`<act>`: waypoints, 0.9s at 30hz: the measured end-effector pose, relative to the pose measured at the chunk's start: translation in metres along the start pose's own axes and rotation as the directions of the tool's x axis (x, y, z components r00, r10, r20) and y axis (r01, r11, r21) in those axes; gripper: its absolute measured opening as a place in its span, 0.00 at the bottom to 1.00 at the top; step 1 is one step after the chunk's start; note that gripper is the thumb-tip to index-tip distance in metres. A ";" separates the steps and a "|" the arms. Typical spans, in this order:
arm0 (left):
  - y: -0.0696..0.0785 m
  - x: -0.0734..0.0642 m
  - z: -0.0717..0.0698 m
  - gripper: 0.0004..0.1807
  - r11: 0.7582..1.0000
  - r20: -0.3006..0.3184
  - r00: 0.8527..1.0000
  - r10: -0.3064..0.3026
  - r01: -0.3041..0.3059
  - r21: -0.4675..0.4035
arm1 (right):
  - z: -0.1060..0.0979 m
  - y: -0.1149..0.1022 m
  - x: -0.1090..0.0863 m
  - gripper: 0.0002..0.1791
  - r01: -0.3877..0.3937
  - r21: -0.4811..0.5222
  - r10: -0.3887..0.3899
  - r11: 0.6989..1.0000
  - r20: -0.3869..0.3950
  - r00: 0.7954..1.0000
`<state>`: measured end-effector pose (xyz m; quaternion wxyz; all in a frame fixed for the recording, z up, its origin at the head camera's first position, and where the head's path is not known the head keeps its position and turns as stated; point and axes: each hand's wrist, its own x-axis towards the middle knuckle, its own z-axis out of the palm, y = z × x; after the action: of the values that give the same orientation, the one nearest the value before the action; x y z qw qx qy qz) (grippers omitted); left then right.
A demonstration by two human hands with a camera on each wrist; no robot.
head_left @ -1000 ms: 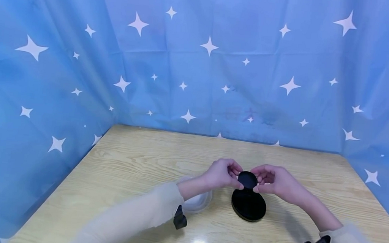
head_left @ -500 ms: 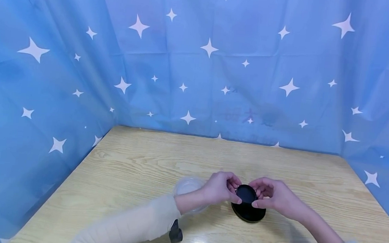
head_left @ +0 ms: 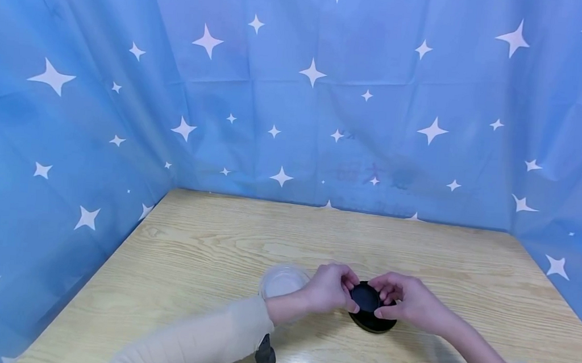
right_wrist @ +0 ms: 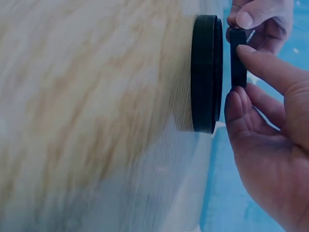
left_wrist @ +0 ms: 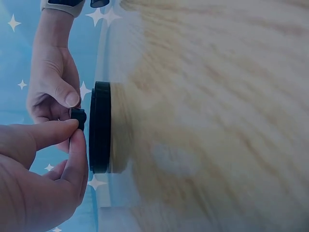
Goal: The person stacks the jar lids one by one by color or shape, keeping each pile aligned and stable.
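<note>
My left hand and right hand hold a small round black dish between them, gripping it from opposite sides with thumbs and fingertips. It has a low raised rim in the head view. Just beneath it, a larger, thicker black round piece lies flat on the table, partly covered by the dish and my fingers. A narrow gap separates the small dish from the large black piece in the right wrist view. From the left wrist, the dish's edge shows mostly behind my fingertips.
A clear plastic container stands left of the hands, partly hidden behind my left forearm. The wooden table extends all round. A blue curtain with white stars hangs along the back and sides. Wrist cameras sit on both sleeves.
Both hands have come down and closer to me with the small dish, from beyond the large black piece to over it. The clear container shows more now. The large piece stays put.
</note>
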<state>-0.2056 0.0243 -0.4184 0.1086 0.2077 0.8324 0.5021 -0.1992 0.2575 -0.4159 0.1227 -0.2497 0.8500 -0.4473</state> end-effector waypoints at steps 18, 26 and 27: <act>-0.002 -0.001 0.006 0.22 0.997 -0.025 0.999 -0.021 0.023 0.079 | 0.008 0.004 0.002 0.27 0.081 -0.140 -0.080 0.987 0.015 0.997; -0.002 0.000 0.001 0.22 0.999 -0.022 0.999 -0.034 0.034 0.039 | 0.002 -0.001 0.001 0.28 0.086 -0.206 -0.090 0.975 -0.005 0.996; -0.001 0.001 -0.001 0.22 0.999 -0.023 0.999 -0.038 0.038 0.025 | 0.001 -0.002 0.001 0.28 0.085 -0.208 -0.089 0.974 -0.008 0.996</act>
<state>-0.2070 0.0230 -0.4190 0.1060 0.1875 0.8438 0.4915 -0.1986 0.2552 -0.4149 0.0690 -0.2943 0.8813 -0.3633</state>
